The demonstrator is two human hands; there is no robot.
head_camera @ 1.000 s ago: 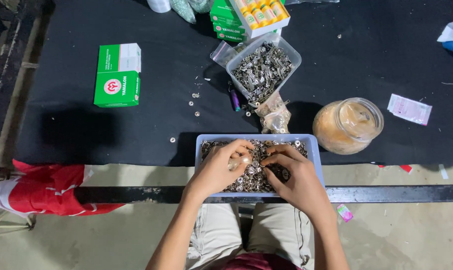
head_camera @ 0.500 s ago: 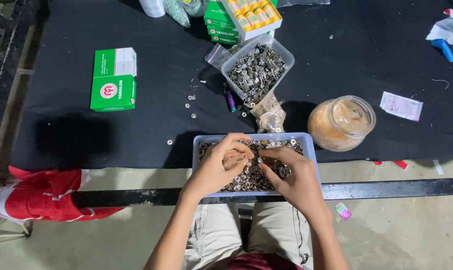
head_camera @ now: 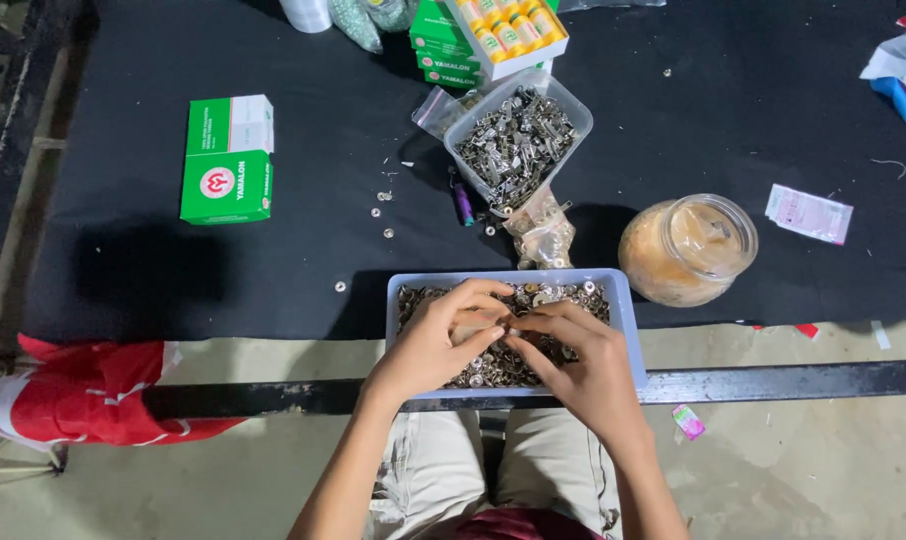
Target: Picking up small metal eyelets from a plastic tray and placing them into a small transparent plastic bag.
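We hold our left hand (head_camera: 435, 340) and right hand (head_camera: 583, 362) together over the pale blue tray (head_camera: 623, 310) of small metal fasteners (head_camera: 498, 368) at the near edge of the black table (head_camera: 303, 270). The fingertips of both hands meet, pinched narrow on a tiny piece we cannot make out. Just beyond the tray lies a small plastic bag (head_camera: 543, 235); to its right stands a glass jar (head_camera: 688, 248). Farther off sits a clear tub of metal clips (head_camera: 518, 135), and a green box (head_camera: 228, 160) lies to the left.
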